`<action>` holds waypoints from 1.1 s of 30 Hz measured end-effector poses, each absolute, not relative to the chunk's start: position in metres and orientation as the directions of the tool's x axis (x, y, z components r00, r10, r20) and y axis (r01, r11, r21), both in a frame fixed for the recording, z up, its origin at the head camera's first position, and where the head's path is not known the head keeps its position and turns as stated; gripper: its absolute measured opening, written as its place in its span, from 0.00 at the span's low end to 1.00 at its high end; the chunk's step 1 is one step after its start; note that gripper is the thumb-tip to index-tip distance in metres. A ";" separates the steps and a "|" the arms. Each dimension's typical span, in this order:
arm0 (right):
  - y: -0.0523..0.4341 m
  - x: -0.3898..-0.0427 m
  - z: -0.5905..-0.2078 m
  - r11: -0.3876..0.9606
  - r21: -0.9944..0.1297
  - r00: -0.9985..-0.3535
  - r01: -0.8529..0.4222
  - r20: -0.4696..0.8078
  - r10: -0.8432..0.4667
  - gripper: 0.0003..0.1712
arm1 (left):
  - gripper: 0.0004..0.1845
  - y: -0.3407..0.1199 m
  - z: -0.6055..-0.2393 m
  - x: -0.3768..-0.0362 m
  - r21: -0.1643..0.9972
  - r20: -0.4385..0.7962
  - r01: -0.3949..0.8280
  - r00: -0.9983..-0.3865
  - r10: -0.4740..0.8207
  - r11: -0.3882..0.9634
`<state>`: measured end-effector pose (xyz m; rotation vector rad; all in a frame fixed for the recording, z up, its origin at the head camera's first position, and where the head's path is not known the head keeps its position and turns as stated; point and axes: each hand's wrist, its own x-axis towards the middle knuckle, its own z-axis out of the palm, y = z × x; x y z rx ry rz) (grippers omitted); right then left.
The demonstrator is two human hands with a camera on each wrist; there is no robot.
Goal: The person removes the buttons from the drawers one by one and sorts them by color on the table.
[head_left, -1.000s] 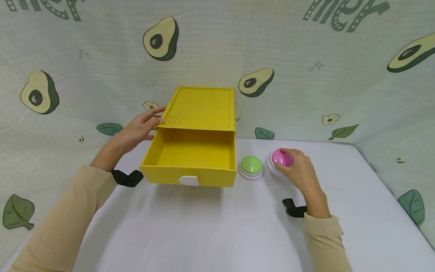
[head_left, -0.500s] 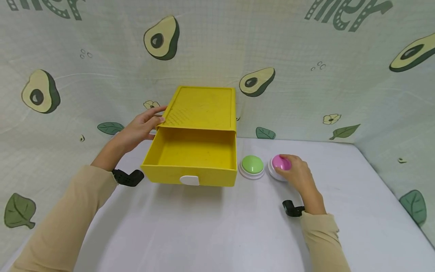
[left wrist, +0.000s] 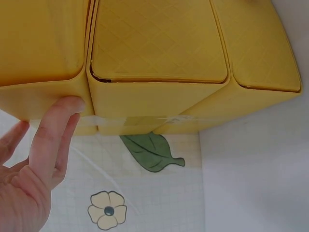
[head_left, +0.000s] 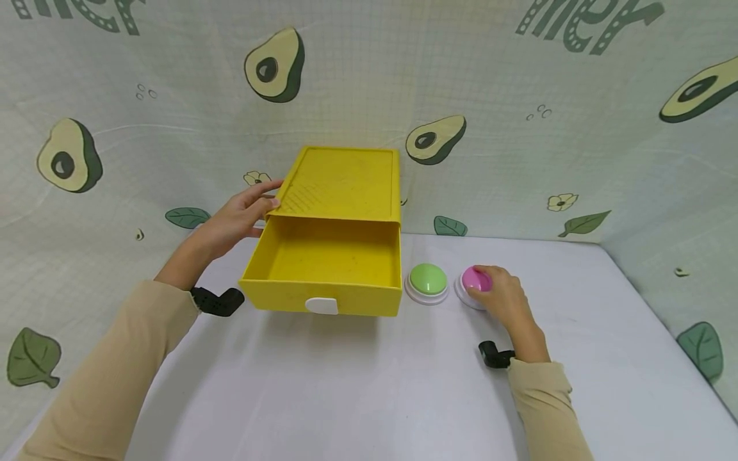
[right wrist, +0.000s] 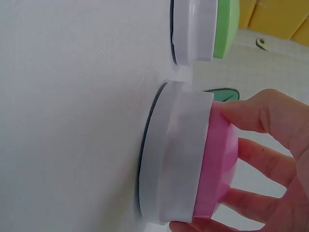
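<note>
A pale cloth [head_left: 357,89] printed with avocados and leaves rises beyond the fingers of both hands. Under them spreads a white table [head_left: 369,390], reaching out well to the right of the right fingers.

The yellow box [head_left: 346,182] lies directly against the left fingers, on their right side, and well apart from the right fingers, to their left. Seen from the left wrist, seams part its yellow surface into sections near the fingertips. Its drawer [head_left: 363,302] stands out, closer to the person than the left fingers, and its inside is in plain view.

Two beige sleeves [head_left: 115,378] lead up to the hands. The left hand [head_left: 233,221] has its fingers extended and spread, their tips touching the box's side and upper edge; it is not wrapped round anything. The right hand [head_left: 504,291] is partly closed, thumb and fingers bent round the pink dome of a button.

That pink button [head_left: 476,279] sits within the right fingers' hold, its white base on the table. The green button [head_left: 428,279] stands just to the left of those fingers, between them and the drawer.

Smallest, a white handle [head_left: 321,306] marks the drawer front, nearer the person than the left fingertips.
</note>
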<state>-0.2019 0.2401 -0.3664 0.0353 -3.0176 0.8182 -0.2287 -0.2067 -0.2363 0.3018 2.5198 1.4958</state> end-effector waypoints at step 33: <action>0.238 -0.196 -0.353 0.817 -0.572 -0.997 -0.073 0.065 -0.044 0.26 | 0.33 -0.208 -0.239 -0.228 0.875 -0.051 0.092 -0.959 0.279 0.475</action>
